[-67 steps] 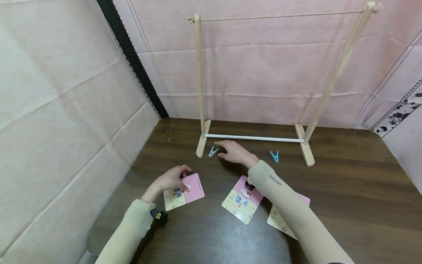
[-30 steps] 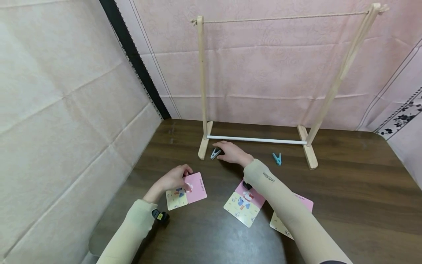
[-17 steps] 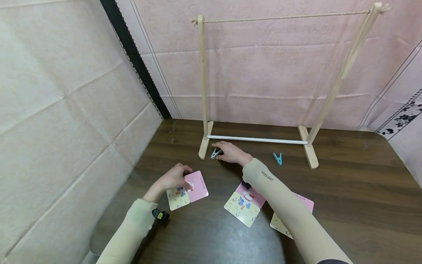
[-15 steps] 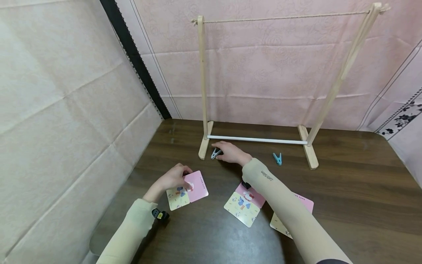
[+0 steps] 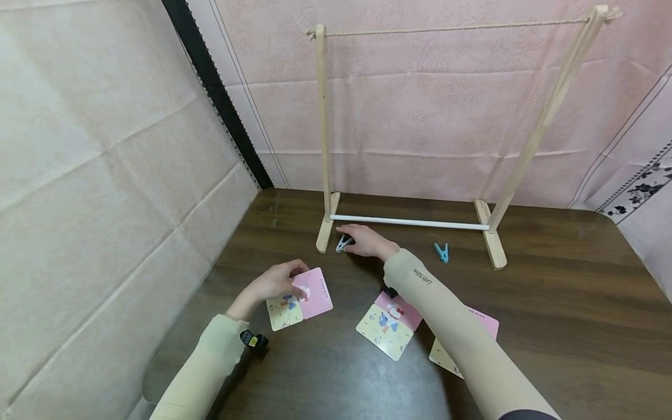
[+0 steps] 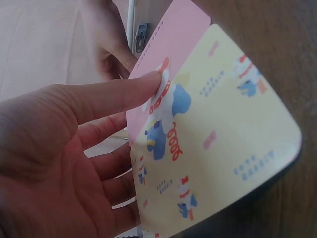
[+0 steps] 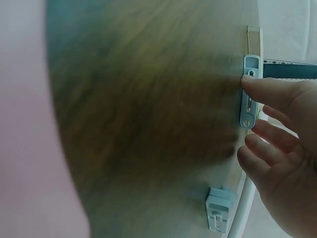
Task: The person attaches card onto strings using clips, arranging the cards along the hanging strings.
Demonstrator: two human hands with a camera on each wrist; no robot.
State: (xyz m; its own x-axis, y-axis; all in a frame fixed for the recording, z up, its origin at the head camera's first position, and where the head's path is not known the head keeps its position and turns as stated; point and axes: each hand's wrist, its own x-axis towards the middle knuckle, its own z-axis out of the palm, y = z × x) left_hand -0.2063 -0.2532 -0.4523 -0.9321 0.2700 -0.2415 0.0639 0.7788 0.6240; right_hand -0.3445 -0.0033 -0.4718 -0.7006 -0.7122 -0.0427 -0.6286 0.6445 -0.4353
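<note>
My left hand (image 5: 280,282) pinches a pink-and-yellow cartoon card (image 6: 213,114), thumb on its printed face and the other fingers behind. The card is tilted up from the table in the left wrist view. At the rack's left foot, my right hand (image 5: 366,241) has its thumb and fingers around a light blue clothespin (image 7: 251,94); the thumb rests on the clip's edge. A second blue clothespin (image 5: 442,252) lies farther right. Two more such cards lie near my right forearm: one card (image 5: 385,331) mostly visible, another card (image 5: 485,321) partly hidden by the sleeve.
A wooden rack stands at the back of the brown table (image 5: 315,373). Its left post (image 5: 322,116) and right post (image 5: 546,111) carry a rope (image 5: 451,28) on top and a white rod (image 5: 409,221) low down. Cloth-covered walls (image 5: 105,204) enclose the left and back.
My right hand has closed in on the left clothespin. My left hand has raised and turned its card a little. The second clothespin and the other two cards stay where they were.
</note>
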